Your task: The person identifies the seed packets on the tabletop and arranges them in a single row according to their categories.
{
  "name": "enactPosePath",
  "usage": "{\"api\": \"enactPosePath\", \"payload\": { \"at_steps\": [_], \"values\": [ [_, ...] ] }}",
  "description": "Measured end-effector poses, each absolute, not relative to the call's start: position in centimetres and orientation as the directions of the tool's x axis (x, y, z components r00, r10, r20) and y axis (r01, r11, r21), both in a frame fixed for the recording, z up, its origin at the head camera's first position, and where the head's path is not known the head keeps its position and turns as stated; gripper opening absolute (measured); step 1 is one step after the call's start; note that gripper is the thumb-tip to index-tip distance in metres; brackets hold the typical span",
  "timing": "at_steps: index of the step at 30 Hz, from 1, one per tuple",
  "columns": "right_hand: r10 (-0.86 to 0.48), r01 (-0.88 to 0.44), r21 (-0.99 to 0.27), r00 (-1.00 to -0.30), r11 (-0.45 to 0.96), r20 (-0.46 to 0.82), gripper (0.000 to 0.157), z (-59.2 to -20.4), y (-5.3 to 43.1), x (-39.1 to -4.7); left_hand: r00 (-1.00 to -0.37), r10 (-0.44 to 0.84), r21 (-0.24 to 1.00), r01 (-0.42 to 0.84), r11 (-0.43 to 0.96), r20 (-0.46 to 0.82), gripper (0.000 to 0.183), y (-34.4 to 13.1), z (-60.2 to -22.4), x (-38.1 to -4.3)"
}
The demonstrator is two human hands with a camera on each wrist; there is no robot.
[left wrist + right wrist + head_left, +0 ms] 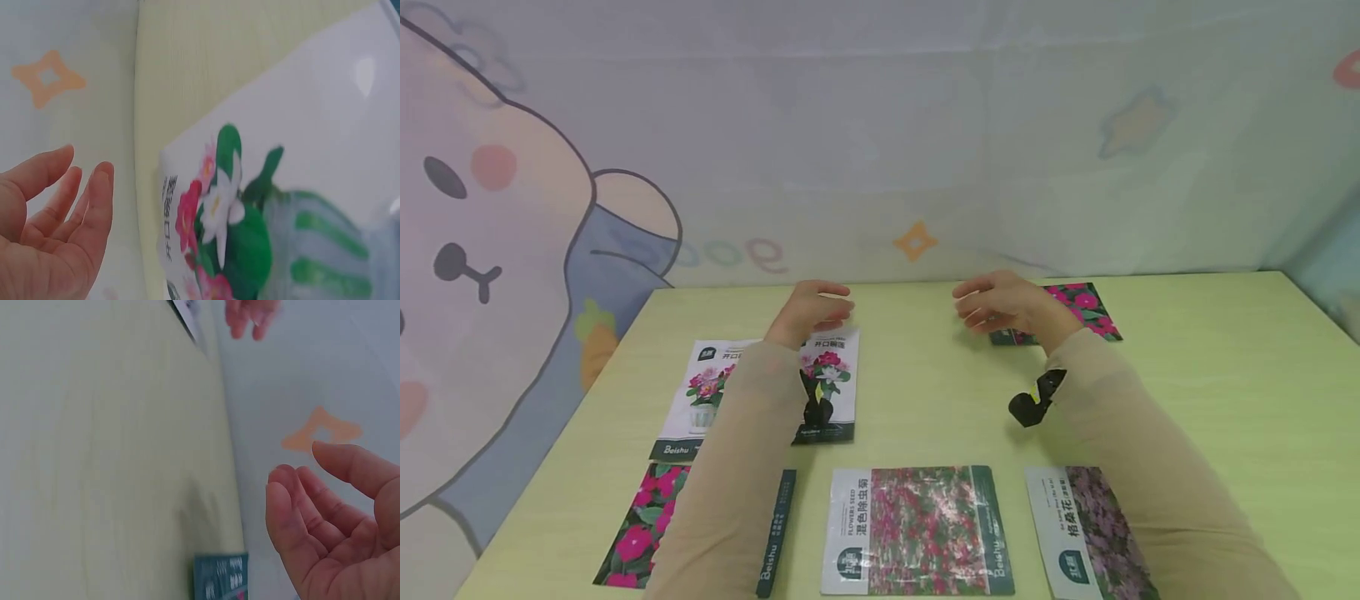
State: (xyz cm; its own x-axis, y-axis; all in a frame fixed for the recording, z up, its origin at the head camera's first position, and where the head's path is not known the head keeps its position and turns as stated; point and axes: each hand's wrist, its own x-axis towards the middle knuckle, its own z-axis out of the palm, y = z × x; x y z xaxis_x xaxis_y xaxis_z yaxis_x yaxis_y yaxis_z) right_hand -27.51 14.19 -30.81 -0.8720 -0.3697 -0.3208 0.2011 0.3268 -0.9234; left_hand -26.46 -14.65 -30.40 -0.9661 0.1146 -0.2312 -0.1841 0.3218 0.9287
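My left hand (809,313) is held over the far end of a white flower seed packet (842,379), its fingers loosely bent and nothing in them. Beside that packet lies a similar white one (681,417), partly hidden by my left sleeve. In the left wrist view, a potted flower picture shows on a white packet (325,125) beside the hand. Toward the back right, my right hand (1000,305) hovers with relaxed, slightly curved fingers and holds nothing. Behind it lies a seed packet with pink flowers (1086,304), partly covered by the hand and wrist.
Along the near side lie a pink-flowered packet (638,533) under the left forearm, a mixed red-flower packet (925,529) in the middle and a purple-flower packet (1105,533) by the right sleeve. A printed cloth (925,150) hangs behind the pale table (1225,400).
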Motion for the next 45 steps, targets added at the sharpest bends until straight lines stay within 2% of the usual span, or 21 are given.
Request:
{"api": "enactPosePath", "payload": {
  "at_steps": [5,10,15,24,37,45],
  "values": [
    [-0.297,0.221,-0.930,-0.904,0.294,-0.309,0.050,-30.8,16.9,-27.6,-0.957,0.147,0.937,-0.200,0.285,-0.249,0.043,-13.8,-30.6,-26.4],
    [-0.256,0.221,-0.920,-0.916,0.323,-0.310,0.049,-30.9,18.9,-27.5,-0.954,0.167,0.940,-0.196,0.278,-0.249,0.044,-13.1,-30.6,-26.4],
    [-0.257,0.228,-0.923,-0.915,0.311,-0.312,0.047,-30.9,20.2,-27.4,-0.949,0.181,0.944,-0.207,0.256,-0.257,0.044,-12.4,-30.7,-26.6],
    [-0.210,0.243,-0.913,-0.924,0.327,-0.321,0.057,-30.8,22.6,-27.3,-0.946,0.229,0.957,-0.174,0.233,-0.228,0.044,-11.3,-30.8,-26.6],
    [-0.154,0.258,-0.922,-0.938,0.288,-0.310,0.057,-30.2,26.1,-26.7,-0.935,0.295,0.969,-0.144,0.199,-0.199,0.045,-9.0,-31.8,-26.8],
    [-0.102,0.336,-0.906,-0.923,0.259,-0.372,0.058,-30.5,28.0,-26.5,-0.926,0.335,0.981,-0.137,0.140,-0.177,0.043,-6.2,-32.7,-26.5]
  ]
}}
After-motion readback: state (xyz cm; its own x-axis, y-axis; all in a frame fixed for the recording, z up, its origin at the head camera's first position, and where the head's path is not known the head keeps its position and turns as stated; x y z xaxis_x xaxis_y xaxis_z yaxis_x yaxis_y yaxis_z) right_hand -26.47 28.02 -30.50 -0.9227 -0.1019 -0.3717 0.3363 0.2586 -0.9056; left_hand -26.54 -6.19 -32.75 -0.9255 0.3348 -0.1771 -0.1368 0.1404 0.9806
